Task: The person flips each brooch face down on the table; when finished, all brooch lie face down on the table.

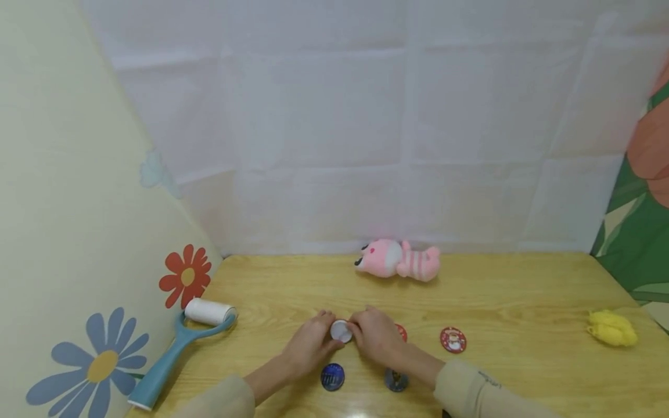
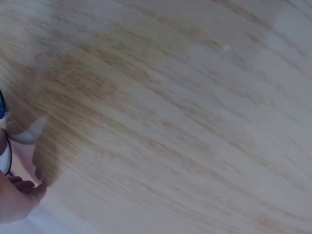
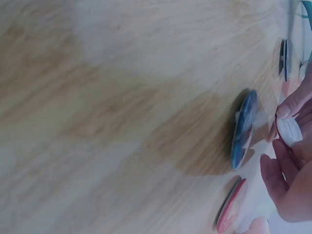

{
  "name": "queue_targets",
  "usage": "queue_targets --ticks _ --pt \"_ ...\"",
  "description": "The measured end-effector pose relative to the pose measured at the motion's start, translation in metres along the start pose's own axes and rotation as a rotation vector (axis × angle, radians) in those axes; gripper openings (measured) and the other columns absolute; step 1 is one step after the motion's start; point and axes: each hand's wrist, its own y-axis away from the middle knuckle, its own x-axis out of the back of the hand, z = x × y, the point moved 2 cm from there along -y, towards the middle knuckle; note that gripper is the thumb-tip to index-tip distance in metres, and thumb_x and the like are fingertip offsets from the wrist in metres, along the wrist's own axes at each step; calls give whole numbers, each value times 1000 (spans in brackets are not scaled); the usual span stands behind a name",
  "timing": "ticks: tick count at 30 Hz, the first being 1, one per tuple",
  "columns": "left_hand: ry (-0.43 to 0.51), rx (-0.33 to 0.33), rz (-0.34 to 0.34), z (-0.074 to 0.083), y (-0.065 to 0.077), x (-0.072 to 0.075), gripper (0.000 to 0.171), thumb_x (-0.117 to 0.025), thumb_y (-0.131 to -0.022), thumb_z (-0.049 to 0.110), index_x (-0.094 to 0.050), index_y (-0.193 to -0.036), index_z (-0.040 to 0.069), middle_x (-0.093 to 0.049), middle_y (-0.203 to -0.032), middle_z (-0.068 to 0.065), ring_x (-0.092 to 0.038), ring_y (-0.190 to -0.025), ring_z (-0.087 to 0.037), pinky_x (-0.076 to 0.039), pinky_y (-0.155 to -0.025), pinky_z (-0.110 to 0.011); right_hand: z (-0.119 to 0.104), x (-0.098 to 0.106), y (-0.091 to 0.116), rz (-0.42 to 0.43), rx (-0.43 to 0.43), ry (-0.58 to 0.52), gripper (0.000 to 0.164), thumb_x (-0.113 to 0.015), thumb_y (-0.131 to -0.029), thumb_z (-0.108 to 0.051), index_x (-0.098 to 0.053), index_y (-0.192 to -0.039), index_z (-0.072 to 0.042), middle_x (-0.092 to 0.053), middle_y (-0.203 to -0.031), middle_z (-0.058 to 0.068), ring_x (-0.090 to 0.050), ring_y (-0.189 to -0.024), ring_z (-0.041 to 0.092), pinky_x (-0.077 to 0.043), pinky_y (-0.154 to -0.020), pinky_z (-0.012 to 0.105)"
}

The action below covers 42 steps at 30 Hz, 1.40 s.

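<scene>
1. White disc (image 1: 341, 331): it is between the two hands, over the near half of the desk (image 1: 522, 302), pale face showing; whether that is front or back I cannot tell.
2. Lint roller (image 1: 168, 357): it lies along the left edge, handle toward the near left corner.
3. Left hand (image 1: 309, 342): thumb and fingers pinch the disc's left rim.
4. Blue badge (image 1: 332, 377): it lies flat near the near edge, apart from both hands.
5. Right hand (image 1: 377, 337): thumb and curled fingers pinch the disc's right rim.
6. Dark badge (image 1: 396, 380) and half-hidden red badge (image 1: 402, 331): both lie beside the right hand.
7. Pink toy (image 1: 397, 260): it lies by the far edge.
8. Snowy red badge (image 1: 452, 340): it lies flat, farther right.
9. Yellow bundle (image 1: 612, 328): it sits near the right edge.
10. Progress: handling of the disc looks under way, its release not yet done; whether the four badges are finished, I cannot tell.
</scene>
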Motion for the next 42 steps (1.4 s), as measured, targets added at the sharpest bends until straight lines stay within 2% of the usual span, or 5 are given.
queue_targets --ticks 10,17,24,32,42 --pt "-34 -48 17 6 -7 -11 25 -77 -83 18 -65 -98 2 -64 -92 -7 -65 -93 -28 -56 -78 -41 13 2 5 -3 -32 -29 20 -72 -88 -16 -73 -106 -9 -69 -83 -2 -50 -70 9 -43 -58 22" --pt "-38 -90 -10 5 -12 -13 31 -74 -86 15 -65 -106 -6 -64 -111 -25 -56 -115 -47 -51 -91 -51 22 4 7 -98 9 11 39 -76 -85 -28 -68 -116 -5 -65 -100 3 -51 -92 14 -49 -78 27" --pt "-54 -69 -85 8 -17 -17 39 -71 -90 19 -63 -116 -9 -52 -130 -34 -44 -126 -49 -44 -99 -55 29 5 9 -109 8 98 34 -75 -85 -30 -70 -111 -8 -61 -98 2 -47 -91 16 -46 -77 27" --pt "-23 -90 -133 6 -20 -7 41 -69 -92 21 -61 -117 -10 -54 -128 -34 -47 -123 -51 -39 -101 -61 27 9 7 -110 88 179 38 -72 -88 -35 -69 -115 -8 -62 -107 5 -50 -99 19 -46 -87 30" --pt "-71 -78 -179 21 -32 -12 76 -70 -87 45 -49 -136 -9 -45 -140 -31 -38 -133 -46 -32 -110 -55 60 48 28 -312 82 122 57 -69 -88 -43 -61 -125 -1 -56 -135 16 -39 -136 36 -37 -109 47"
